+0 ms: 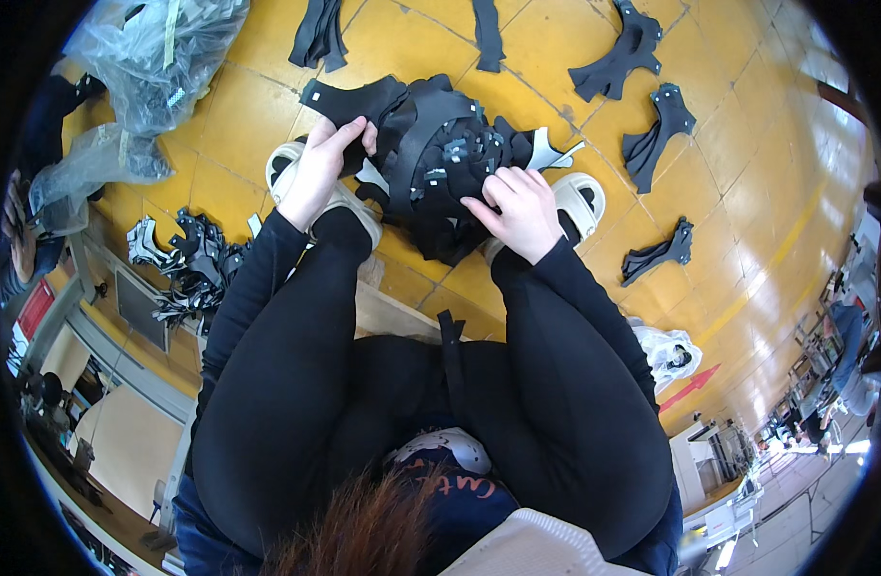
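A heap of black cut pieces, flat and curved like shoe-upper parts, lies on the floor between my feet. Some carry small white tags or marks. At the heap's left side my left hand pinches the edge of a black cut piece between thumb and fingers. My right hand is over the heap's right side, its fingers curled down toward the dark pieces. What its fingertips grip, if anything, is hidden. A white-edged piece sticks out of the heap just beyond that hand.
Sorted stacks of black pieces lie farther out, such as one stack at the right and another at the top. Clear plastic bags sit at the upper left. Left of my leg is a black-and-white pile. My light clogs flank the heap.
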`<state>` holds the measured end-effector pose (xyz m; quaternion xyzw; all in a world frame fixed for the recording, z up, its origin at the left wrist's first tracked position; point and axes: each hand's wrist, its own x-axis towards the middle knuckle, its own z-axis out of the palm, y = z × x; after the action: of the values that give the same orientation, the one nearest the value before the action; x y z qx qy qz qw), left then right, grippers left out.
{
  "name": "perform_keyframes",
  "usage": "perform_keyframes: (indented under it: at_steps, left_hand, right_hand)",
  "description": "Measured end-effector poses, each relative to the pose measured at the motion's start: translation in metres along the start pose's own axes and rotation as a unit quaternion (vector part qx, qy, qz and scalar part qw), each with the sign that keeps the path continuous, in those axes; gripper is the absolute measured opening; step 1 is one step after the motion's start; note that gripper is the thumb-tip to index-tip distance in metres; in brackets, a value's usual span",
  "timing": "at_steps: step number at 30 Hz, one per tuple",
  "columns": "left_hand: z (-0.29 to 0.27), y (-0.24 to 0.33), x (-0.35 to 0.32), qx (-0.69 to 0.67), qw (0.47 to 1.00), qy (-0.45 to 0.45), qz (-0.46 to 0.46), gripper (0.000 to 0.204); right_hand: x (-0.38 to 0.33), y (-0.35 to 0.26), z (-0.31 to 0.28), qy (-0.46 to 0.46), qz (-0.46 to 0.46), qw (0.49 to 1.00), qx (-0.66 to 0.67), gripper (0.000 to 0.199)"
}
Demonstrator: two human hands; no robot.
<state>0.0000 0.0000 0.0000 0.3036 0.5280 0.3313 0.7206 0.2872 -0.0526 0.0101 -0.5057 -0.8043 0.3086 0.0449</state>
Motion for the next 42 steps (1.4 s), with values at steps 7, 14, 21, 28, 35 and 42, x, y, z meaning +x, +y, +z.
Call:
perform_keyframes:
  at_steps: [7, 14, 21, 28, 35, 42]
  left_hand:
    - [0.024, 0.008, -0.012, 0.069, 0.997, 0.019, -0.036, 0.023]
    - [0.028, 0.015, -0.021, 0.122, 0.990, -0.068, -0.035, 0.032]
    - [0.037, -0.004, -0.030, 0.172, 0.960, -0.190, -0.112, 0.049]
    - [0.044, 0.000, -0.025, 0.283, 0.928, -0.216, -0.114, 0.019]
    - [0.039, 0.027, -0.010, 0.237, 0.940, -0.216, -0.112, 0.019]
    - [0.051, 0.034, -0.011, 0.287, 0.925, -0.244, -0.049, 0.019]
  right_hand:
    - [-0.002, -0.008, 0.027, -0.055, -0.007, 0.996, 0.062, 0.029]
    - [0.005, -0.011, 0.003, -0.073, -0.201, 0.946, 0.244, 0.013]
    - [0.023, -0.011, -0.013, 0.162, -0.053, 0.957, 0.236, 0.014]
    - [0.035, -0.025, -0.003, 0.092, -0.093, 0.958, 0.254, 0.031]
    - [0.035, -0.025, -0.015, 0.110, -0.068, 0.952, 0.276, 0.032]
    - [0.027, -0.013, -0.030, 0.208, 0.025, 0.893, 0.398, 0.018]
